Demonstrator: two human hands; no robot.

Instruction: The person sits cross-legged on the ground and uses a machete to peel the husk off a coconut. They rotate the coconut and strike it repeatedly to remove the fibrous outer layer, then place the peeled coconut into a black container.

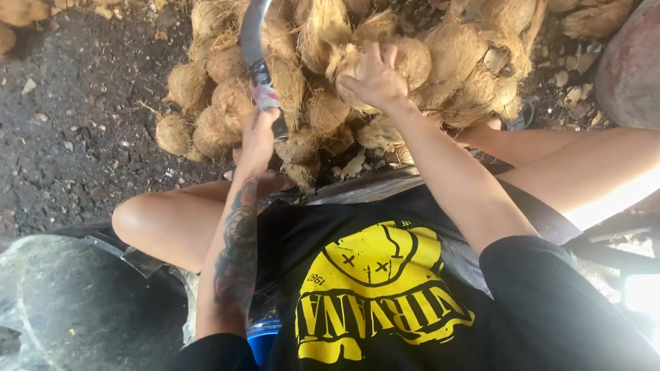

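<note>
The head camera is looking straight down over a seated person's chest, bare knees and two forearms.

The left hand [260, 137] is wrapping closed around the taped handle of a curved blade [251, 41], holding it upright so the dark metal is arching up and away toward the top edge of the view. The left forearm is carrying dark tattoos.

The right hand [375, 77] is reaching farther forward, its fingers spreading and curling over a husked coconut [405, 58], gripping it from above. That coconut is sitting on top of a pile of coconuts [227, 103], brown and fibrous, which is filling the upper middle of the view just beyond the person's knees. The blade is standing just left of the gripped coconut, apart from it.

The pile is resting on dark ground [75, 103] scattered with small husk chips. A large grey round container [82, 302] is sitting at the lower left beside the person's left knee. The person is wearing a black shirt [385, 288] with a yellow print.
</note>
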